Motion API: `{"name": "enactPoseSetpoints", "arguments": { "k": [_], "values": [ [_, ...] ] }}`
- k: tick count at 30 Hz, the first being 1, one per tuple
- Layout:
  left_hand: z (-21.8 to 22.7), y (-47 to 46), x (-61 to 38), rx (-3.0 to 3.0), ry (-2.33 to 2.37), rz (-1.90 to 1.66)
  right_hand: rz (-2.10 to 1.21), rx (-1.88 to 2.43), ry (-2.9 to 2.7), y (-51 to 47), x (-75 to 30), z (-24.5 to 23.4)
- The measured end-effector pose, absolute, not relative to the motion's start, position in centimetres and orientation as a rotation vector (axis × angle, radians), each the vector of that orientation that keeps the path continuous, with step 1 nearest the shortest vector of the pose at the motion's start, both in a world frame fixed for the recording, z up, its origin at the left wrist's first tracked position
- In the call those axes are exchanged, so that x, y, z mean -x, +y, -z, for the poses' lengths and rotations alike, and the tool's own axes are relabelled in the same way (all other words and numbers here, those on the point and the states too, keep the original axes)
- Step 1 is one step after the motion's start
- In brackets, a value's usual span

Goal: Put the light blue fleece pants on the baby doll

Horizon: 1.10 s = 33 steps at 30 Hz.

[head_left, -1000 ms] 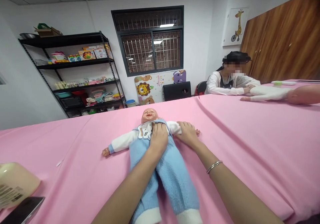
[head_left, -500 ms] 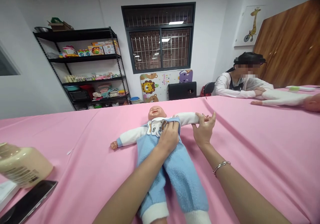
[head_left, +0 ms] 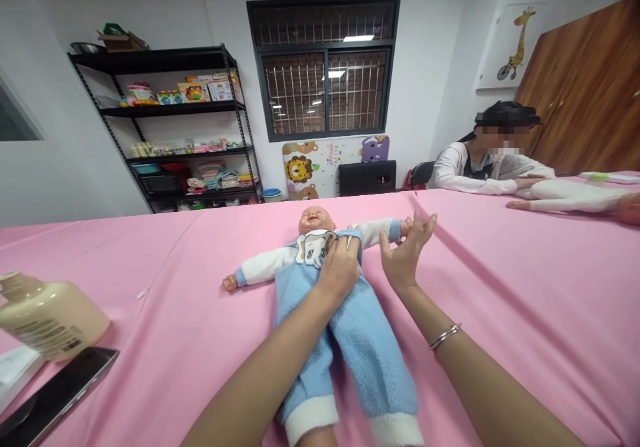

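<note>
A baby doll point(head_left: 314, 218) lies on its back on the pink cloth, arms stretched out to both sides. It wears a blue fleece outfit point(head_left: 305, 300) with white sleeves, white leg cuffs and an animal face on the chest. My left hand point(head_left: 340, 267) rests on the doll's chest, fingers curled over the edge of the blue bib; the fingertips are partly hidden. By the doll's outstretched hand point(head_left: 407, 226) on the right is my right hand point(head_left: 404, 257), its thumb and fingers spread. The blue sleeve cuff point(head_left: 395, 230) shows beside my thumb.
On the left, a cream pump bottle point(head_left: 60, 314) lies beside a black phone point(head_left: 60, 394). A person point(head_left: 480, 160) sits at the far right with a hand on another doll point(head_left: 580, 195) in white. Black shelves point(head_left: 165, 110) stand against the back wall.
My right hand has loosened from around the doll's sleeve end and opened, so the blue cuff now shows. My left hand stays on the chest. The view has shifted slightly.
</note>
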<state>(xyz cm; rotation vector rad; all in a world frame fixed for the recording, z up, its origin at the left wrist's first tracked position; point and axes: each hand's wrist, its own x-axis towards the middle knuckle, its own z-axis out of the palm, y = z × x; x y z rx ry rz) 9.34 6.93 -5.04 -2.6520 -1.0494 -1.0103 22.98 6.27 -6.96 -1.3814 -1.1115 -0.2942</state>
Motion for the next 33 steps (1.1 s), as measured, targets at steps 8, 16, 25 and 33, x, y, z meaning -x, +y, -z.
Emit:
{"name": "enactPoseSetpoints", "arguments": {
  "k": [8,16,25,33],
  "values": [
    [5.1,7.3,-9.2,2.454,-1.115,1.158,-0.070,1.133,-1.187,7.2,-23.5,7.7],
    [5.2,8.0,-9.1,2.384,-1.063,1.273,0.036,1.214,-1.537,7.0,-22.6,8.0],
    [4.3,7.9,-8.4,2.338,-0.867,0.914,-0.458,1.084,-1.383,6.9,-22.4,7.5],
    [3.2,6.6,-8.6,2.307,-1.163,0.490,-0.937,0.947,-1.174,6.3,-21.8,6.5]
  ]
}}
